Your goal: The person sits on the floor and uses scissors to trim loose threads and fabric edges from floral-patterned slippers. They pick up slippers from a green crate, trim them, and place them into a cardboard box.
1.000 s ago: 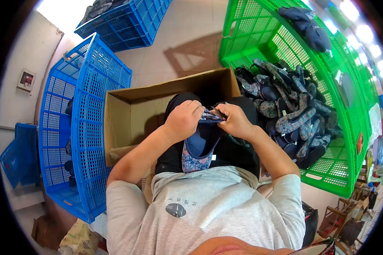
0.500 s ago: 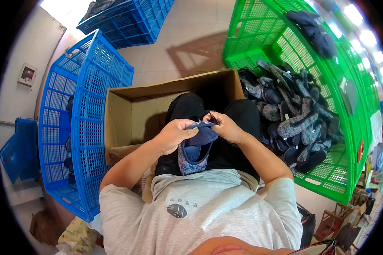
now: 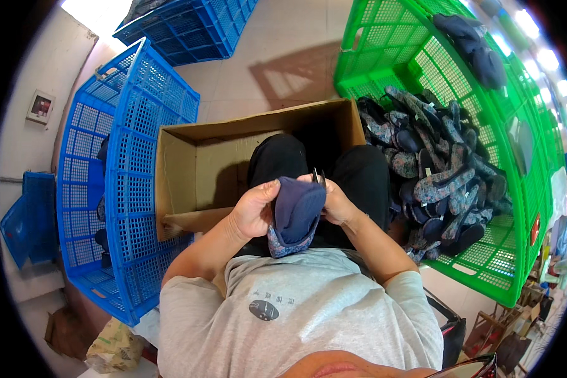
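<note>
A slipper [image 3: 298,211] with a dark navy inside and a flowered outer edge is held up in front of my belly, above my lap. My left hand [image 3: 255,209] grips it along its left side, thumb on top near the far end. At its right edge is my right hand [image 3: 339,203], closed around small thread snips [image 3: 319,179] whose two dark points stick up past the fingers. The right fingertips are partly hidden behind the slipper, so whether they also press on it cannot be told.
A cardboard box [image 3: 217,160] stands open beyond my knees. On the right, a green plastic crate [image 3: 494,255] holds a heap of similar flowered slippers [image 3: 444,183]; dark slippers [image 3: 471,50] hang over its rim. Blue crates [image 3: 148,148] stand on the left and at the far left.
The slipper has turned, so its dark navy face now shows broadly instead of its opening. The snips' points have come up into clearer view beside it. Both hands stay near the same place.
</note>
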A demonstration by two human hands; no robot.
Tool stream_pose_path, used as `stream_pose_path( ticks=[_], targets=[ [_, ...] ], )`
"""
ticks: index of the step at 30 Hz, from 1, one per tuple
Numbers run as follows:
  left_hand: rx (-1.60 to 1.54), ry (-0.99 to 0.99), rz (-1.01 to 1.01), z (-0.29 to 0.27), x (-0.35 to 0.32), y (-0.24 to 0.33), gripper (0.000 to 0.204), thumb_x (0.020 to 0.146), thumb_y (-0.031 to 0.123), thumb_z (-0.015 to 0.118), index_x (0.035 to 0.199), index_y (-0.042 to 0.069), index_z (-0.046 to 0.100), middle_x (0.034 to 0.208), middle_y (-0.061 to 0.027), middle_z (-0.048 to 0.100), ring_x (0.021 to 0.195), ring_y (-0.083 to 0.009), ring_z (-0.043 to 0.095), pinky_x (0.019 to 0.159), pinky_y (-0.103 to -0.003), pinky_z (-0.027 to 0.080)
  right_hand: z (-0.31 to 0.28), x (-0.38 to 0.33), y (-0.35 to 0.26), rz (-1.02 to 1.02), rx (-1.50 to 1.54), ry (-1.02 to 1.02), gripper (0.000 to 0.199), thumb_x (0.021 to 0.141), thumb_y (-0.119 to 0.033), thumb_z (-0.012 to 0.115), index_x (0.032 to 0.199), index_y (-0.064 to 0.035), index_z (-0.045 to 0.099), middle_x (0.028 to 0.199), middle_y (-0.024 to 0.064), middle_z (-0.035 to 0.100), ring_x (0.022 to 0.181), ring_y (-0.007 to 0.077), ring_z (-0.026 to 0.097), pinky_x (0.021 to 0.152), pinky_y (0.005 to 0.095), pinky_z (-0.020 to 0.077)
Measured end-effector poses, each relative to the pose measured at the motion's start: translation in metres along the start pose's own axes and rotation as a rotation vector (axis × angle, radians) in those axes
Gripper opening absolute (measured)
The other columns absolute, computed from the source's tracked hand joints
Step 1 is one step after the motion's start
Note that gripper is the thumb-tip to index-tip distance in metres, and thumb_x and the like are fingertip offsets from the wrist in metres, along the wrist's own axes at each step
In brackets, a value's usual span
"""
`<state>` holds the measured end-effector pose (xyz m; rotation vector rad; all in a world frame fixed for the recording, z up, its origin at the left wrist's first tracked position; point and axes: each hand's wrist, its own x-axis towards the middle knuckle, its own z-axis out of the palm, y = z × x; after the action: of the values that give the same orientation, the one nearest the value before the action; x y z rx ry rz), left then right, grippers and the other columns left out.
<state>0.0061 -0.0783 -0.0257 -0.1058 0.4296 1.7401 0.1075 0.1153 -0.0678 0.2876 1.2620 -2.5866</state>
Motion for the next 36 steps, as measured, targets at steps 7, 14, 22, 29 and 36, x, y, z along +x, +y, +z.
stream_pose_path(
  ticks=[7,14,22,29,36],
  targets=[
    [-0.206,-0.018,0.442,-0.034,-0.008,0.026,0.038,0.091,0.007,0.054,0.126,-0.006,0.057,0.129,-0.0226,0.06,0.118,-0.0339,0.06,0.107,-0.05,0.044,-0.007,-0.004,0.007,0.023,-0.015,0.115,0.038,0.095,-0.029,0.064,0.128,-0.0118,0.055,0.079,-0.0076,0.055,0.054,0.001,0.038,0.046,0.0171,0.0257],
    [-0.279,-0.187,0.631,-0.073,-0.01,0.051,0.034,0.087,0.001,0.05,0.117,-0.012,0.06,0.129,-0.0248,0.06,0.12,-0.0375,0.058,0.107,-0.053,0.043,-0.014,-0.013,0.024,0.049,0.035,0.191,0.057,0.085,-0.026,0.076,0.133,-0.0088,0.052,0.1,-0.0021,0.062,0.078,0.0046,0.056,0.056,0.0177,0.0418],
    [-0.066,0.611,0.579,-0.09,-0.018,0.048,0.037,0.081,-0.007,0.049,0.116,-0.003,0.058,0.116,-0.0131,0.062,0.104,-0.0265,0.06,0.097,-0.04,0.048,-0.015,-0.007,0.027,-0.212,0.103,0.296,0.066,0.081,-0.025,0.08,0.135,-0.0067,0.047,0.114,0.0038,0.061,0.099,0.012,0.062,0.086,0.028,0.0535],
    [0.917,0.928,1.119,-0.037,-0.006,0.016,0.031,0.089,-0.004,0.058,0.12,-0.001,0.056,0.103,-0.0051,0.06,0.099,-0.0145,0.059,0.09,-0.027,0.048,-0.006,-0.008,0.023,-0.358,-0.193,0.399,0.052,0.082,-0.017,0.081,0.123,-0.0037,0.05,0.11,0.0052,0.06,0.101,0.0124,0.057,0.092,0.0289,0.0476],
    [0.906,0.631,0.645,-0.013,0.011,-0.028,0.018,0.094,0.007,0.063,0.11,-0.001,0.063,0.102,-0.0044,0.067,0.093,-0.0114,0.062,0.087,-0.026,0.048,0.004,-0.012,0.017,-0.539,-0.45,0.37,0.039,0.081,-0.008,0.081,0.112,-0.0028,0.058,0.105,0.0044,0.061,0.096,0.0106,0.058,0.085,0.0255,0.0491]
  ],
)
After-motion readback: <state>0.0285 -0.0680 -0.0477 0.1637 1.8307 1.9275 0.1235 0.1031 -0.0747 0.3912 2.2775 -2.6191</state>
